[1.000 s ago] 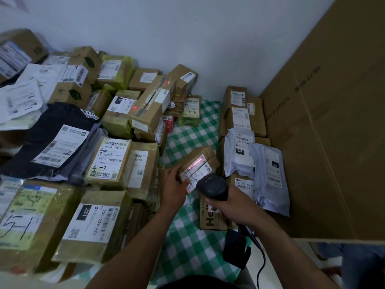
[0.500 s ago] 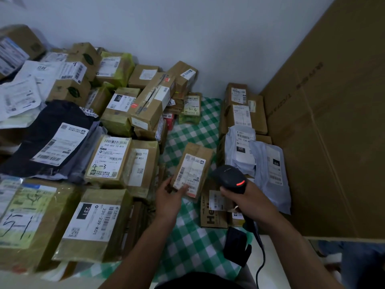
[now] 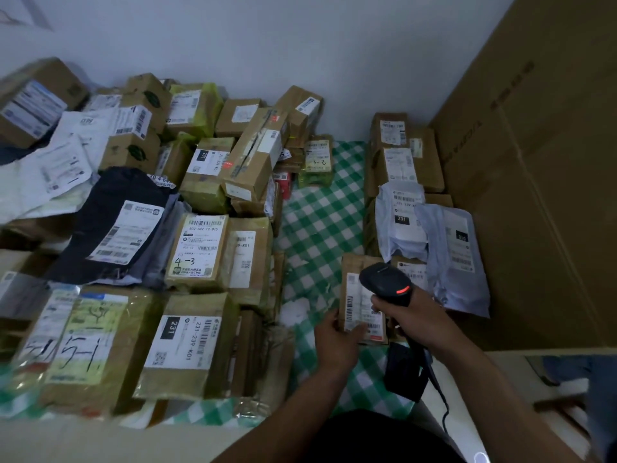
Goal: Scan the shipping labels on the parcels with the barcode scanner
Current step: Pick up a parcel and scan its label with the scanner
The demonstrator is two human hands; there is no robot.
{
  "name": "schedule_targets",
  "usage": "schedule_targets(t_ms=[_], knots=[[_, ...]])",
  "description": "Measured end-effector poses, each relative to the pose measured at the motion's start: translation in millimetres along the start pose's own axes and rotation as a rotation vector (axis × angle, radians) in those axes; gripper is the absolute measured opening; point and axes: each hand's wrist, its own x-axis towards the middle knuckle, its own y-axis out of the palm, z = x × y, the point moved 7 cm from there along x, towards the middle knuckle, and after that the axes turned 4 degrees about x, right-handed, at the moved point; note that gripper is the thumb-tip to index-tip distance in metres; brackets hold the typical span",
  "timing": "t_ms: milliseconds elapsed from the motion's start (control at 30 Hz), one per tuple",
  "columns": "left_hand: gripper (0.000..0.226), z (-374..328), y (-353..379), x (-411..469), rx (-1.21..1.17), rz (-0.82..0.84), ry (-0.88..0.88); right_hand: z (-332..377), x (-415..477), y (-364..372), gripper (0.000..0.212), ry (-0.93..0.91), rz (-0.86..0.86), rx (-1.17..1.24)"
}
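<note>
Parcel [image 3: 354, 295] brown, white barcoded label [image 3: 355, 304] facing up.

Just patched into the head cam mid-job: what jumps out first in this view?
Near the bottom centre, the right hand holds a black barcode scanner with a red light over a small brown parcel that the left hand steadies. Labelled parcels crowd the left side, around a bare strip of green checked cloth.
</note>
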Motion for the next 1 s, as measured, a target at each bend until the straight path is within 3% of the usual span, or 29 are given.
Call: schedule_targets(t_ms=[300,433,500,600,767,1000], knots=[[0.021,-21.1,0.0,-6.5,0.234,0.095,0.022,-5.3,-21.0,11.3,0.031,-0.086,0.096,0.050],[0.038,-22.2,-32.1,-22.1,0.298,0.023,-0.014,-7.0,-31.8,18.3,0.027,-0.150,0.189,0.026],[0.035,-21.5,-51.3,-36.3,0.321,-0.030,0.006,-10.3,-36.6,23.8,0.032,-0.147,0.224,0.022],[0.019,-27.3,-84.5,-65.1,0.301,-0.227,0.066,-10.6,-43.0,34.5,0.041,-0.142,0.305,-0.015],[0.016,-62.4,-157.8,-130.0,0.418,-0.755,0.275,1.0,-52.0,65.9,0.037,-0.164,0.450,-0.076],[0.034,-77.8,-229.9,-149.0,0.578,-1.051,0.308,28.5,-60.8,108.4,0.041,-0.201,0.573,-0.154]])
